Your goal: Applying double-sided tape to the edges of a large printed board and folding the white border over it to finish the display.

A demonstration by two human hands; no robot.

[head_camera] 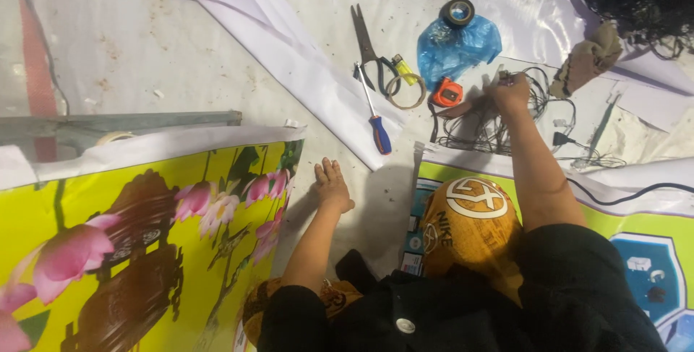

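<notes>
My left hand (332, 182) rests flat on the pale floor with its fingers apart, beside the edge of a yellow banner with pink flowers (144, 236). My right hand (510, 93) reaches forward into a tangle of black wires (491, 128). Its fingers are closed on a small pale object that I cannot make out. An orange tape measure (448, 93) lies just left of that hand. My knee in orange patterned cloth (470, 225) is between my arms.
Scissors (365, 41), a blue-handled screwdriver (374, 117), a tape ring (406, 90), a yellow lighter (403, 69), a blue plastic bag (455, 45) and a black tape roll (457, 12) lie ahead. A white sheet strip (289, 56), a metal bar (123, 124) and a second banner (650, 251) surround me.
</notes>
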